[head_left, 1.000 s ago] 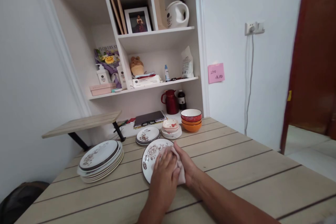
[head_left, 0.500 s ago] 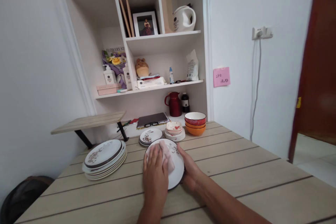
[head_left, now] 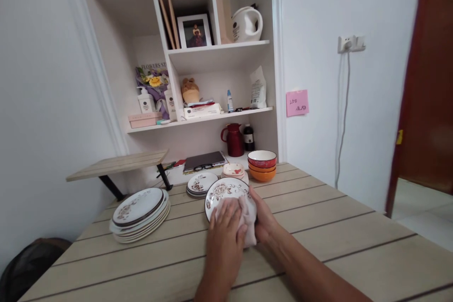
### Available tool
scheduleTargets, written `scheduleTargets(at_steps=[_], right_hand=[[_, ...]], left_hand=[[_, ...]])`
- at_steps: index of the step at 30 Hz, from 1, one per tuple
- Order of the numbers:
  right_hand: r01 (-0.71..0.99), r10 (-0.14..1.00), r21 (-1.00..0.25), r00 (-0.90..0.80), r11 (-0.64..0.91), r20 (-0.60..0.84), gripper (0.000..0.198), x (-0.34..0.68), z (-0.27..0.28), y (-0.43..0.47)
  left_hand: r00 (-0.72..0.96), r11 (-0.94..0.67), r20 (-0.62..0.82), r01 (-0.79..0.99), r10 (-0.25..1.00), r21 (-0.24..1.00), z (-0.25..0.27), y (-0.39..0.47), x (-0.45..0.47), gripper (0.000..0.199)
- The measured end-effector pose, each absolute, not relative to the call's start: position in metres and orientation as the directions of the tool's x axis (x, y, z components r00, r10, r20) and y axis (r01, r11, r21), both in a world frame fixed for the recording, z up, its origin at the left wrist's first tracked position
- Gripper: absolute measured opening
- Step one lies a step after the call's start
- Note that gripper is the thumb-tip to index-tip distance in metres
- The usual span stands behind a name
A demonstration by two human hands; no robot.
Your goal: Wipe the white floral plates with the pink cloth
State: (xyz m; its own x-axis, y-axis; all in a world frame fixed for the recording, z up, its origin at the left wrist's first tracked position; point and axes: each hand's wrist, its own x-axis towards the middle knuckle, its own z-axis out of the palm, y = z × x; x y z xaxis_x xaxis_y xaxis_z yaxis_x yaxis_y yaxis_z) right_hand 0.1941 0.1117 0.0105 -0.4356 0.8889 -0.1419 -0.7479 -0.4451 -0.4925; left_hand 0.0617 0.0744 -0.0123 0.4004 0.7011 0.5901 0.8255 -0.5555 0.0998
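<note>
My right hand (head_left: 266,221) grips the right rim of a white plate (head_left: 222,190) with a dark edge and a brown flower pattern. The plate is tilted up toward me above the table. With fingers bent over it, my left hand (head_left: 225,236) presses a pale pink cloth (head_left: 249,219) against the plate's lower face. Part of the cloth hangs past the lower right rim. The fingers of my right hand behind the plate are hidden.
A stack of large plates (head_left: 139,207) stands left on the wooden table (head_left: 318,231). Behind the held plate are small plates (head_left: 201,182), square dishes (head_left: 233,170) and stacked bowls (head_left: 262,166). A low raised board (head_left: 118,165) and a red jug (head_left: 233,140) stand further back.
The plate has shifted right and tilted up more toward me. My left hand and the cloth have slid from its upper left area down to the lower right, baring the flower pattern.
</note>
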Motion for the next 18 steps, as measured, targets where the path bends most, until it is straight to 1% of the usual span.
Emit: scheduleTargets(at_steps=[2,3,8,10,12,14,16,18], right_hand=[[-0.781,0.928,-0.509,-0.353,-0.362,-0.119,0.059,0.193,0.009,0.113],[-0.783,0.935,-0.521,-0.338,-0.341,-0.104,0.058,0.191,0.009,0.112],[-0.705,0.892,-0.583,-0.446,-0.404,-0.078,0.060,0.169,0.002,0.102],[-0.702,0.888,-0.591,-0.457,-0.397,-0.054,0.058,0.163,0.000,0.099],[-0.716,0.890,-0.582,-0.455,-0.386,-0.030,0.056,0.160,-0.001,0.098],[-0.723,0.891,-0.565,-0.452,-0.398,-0.049,0.054,0.163,0.000,0.098],[-0.708,0.870,-0.540,-0.483,-0.454,-0.098,0.054,0.169,0.003,0.100],[-0.677,0.828,-0.516,-0.546,-0.525,-0.128,0.057,0.177,0.007,0.102]], left_hand=[[0.308,-0.480,0.638,0.870,0.706,0.112,-0.014,0.078,0.060,0.045],[0.271,-0.446,0.656,0.888,0.704,0.111,-0.015,0.079,0.058,0.045],[0.131,-0.306,0.727,0.945,0.674,0.114,-0.016,0.087,0.043,0.043],[0.106,-0.289,0.738,0.949,0.667,0.125,-0.015,0.088,0.039,0.043],[0.150,-0.333,0.728,0.936,0.669,0.114,-0.015,0.087,0.039,0.044],[0.279,-0.447,0.686,0.891,0.672,0.075,-0.014,0.084,0.042,0.045],[0.427,-0.573,0.622,0.819,0.656,0.042,-0.012,0.080,0.046,0.046],[0.524,-0.654,0.572,0.756,0.631,0.029,-0.011,0.076,0.051,0.046]])
